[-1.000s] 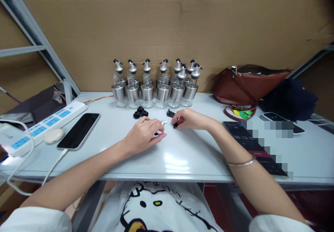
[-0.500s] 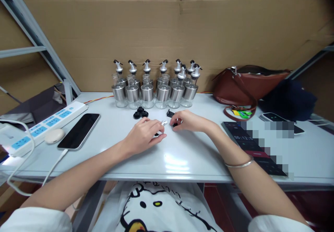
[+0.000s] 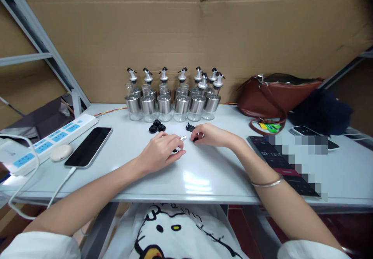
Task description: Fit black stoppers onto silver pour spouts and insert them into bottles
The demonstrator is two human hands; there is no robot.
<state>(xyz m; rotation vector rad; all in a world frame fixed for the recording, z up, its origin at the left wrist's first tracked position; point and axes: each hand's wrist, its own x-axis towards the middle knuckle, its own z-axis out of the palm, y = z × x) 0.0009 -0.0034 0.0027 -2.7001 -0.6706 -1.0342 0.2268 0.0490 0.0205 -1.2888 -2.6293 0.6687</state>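
My left hand (image 3: 160,150) is closed around a silver pour spout (image 3: 183,138), whose narrow tip shows past the fingers; most of it is covered. Just to its right, my right hand (image 3: 210,134) pinches a small black part (image 3: 195,139), mostly hidden by the fingertips. Small black pieces (image 3: 190,127) lie on the table beside the right fingers. Behind my left hand sit three round black stoppers (image 3: 157,126) in a cluster. Further back stand two rows of glass bottles (image 3: 164,106) with steel sleeves; several carry silver spouts with black flaps, and some front ones have bare necks.
At left are a power strip (image 3: 58,136), a phone (image 3: 89,147) and a round white case (image 3: 61,152) with cables. A brown bag (image 3: 271,96), a dark cap (image 3: 322,109) and a phone showing a timer (image 3: 279,166) lie right. Cardboard (image 3: 186,30) walls the back.
Hardly anything differs. The fingertips of my right hand have shifted very slightly with the small black part; my left hand keeps its place with the spout.
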